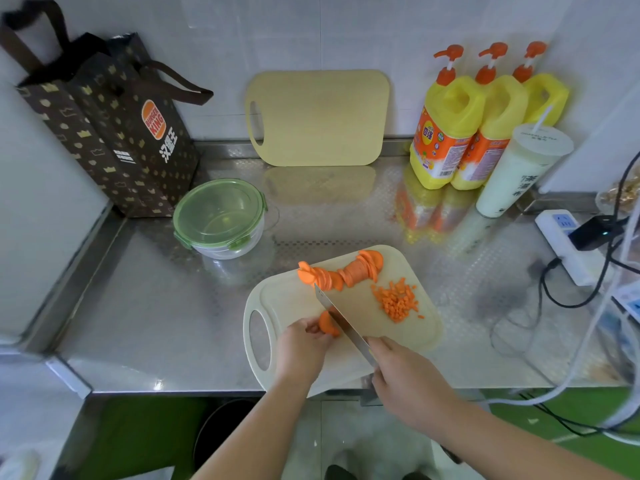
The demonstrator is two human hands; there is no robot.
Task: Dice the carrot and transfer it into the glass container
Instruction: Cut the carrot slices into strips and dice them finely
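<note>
A pale cutting board [408,327] lies at the counter's front edge. Along its far side runs a row of orange carrot slices [341,271], and a heap of small diced carrot [398,299] sits to the right. My left hand [304,344] pinches a small stack of carrot slices [327,323] against the board. My right hand [408,379] grips the handle of a knife [341,322], whose blade rests against that stack. The glass container [221,220] stands to the far left with its green lid clipped on.
A second cutting board [318,117] leans on the back wall. A dark paper bag [114,133] stands at the back left. Yellow detergent bottles [460,129] and a lidded cup [519,171] stand at the back right. A power strip [568,244] with cables lies at right.
</note>
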